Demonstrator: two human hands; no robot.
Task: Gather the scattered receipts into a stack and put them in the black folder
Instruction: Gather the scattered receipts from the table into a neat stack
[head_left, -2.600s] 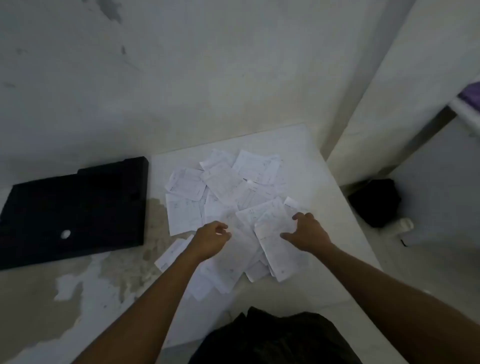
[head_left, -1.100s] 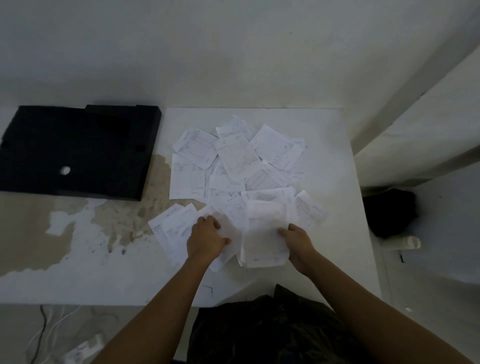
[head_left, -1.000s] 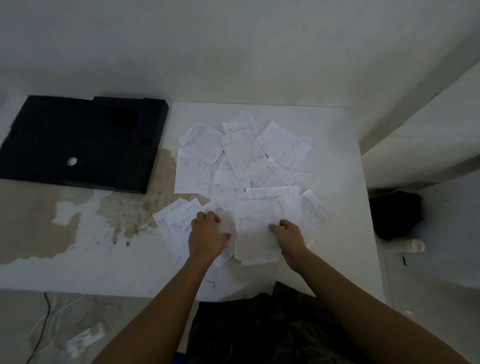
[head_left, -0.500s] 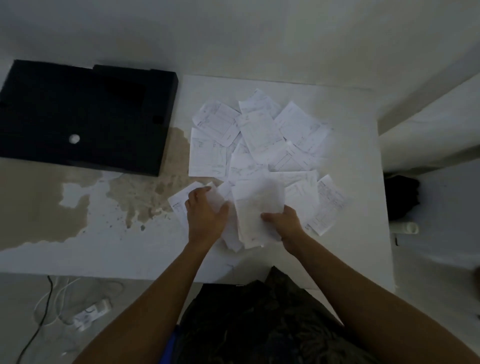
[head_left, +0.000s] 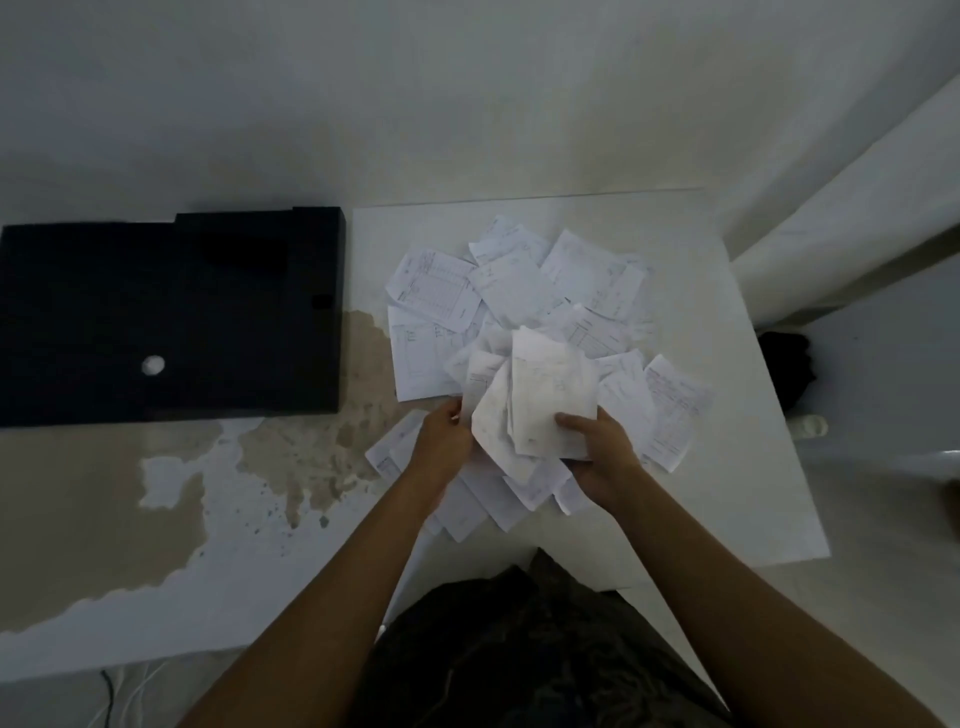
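White table, both hands clutching receipts

Receipts: thin white paper, matt, faint printed lines; the sheets bunched between the left hand and right hand look creased and slightly crumpled, those lying flat behind them look smoother. Black folder, left of the receipts: matt black, even surface, material can't tell; one small pale round spot on it. Table under the receipts: smooth white, low sheen. Left of the receipts and in front of the folder the white coat is peeled and flaked, exposing a dull tan, rough-looking patch. Wall behind the table: matt off-white, slightly mottled.
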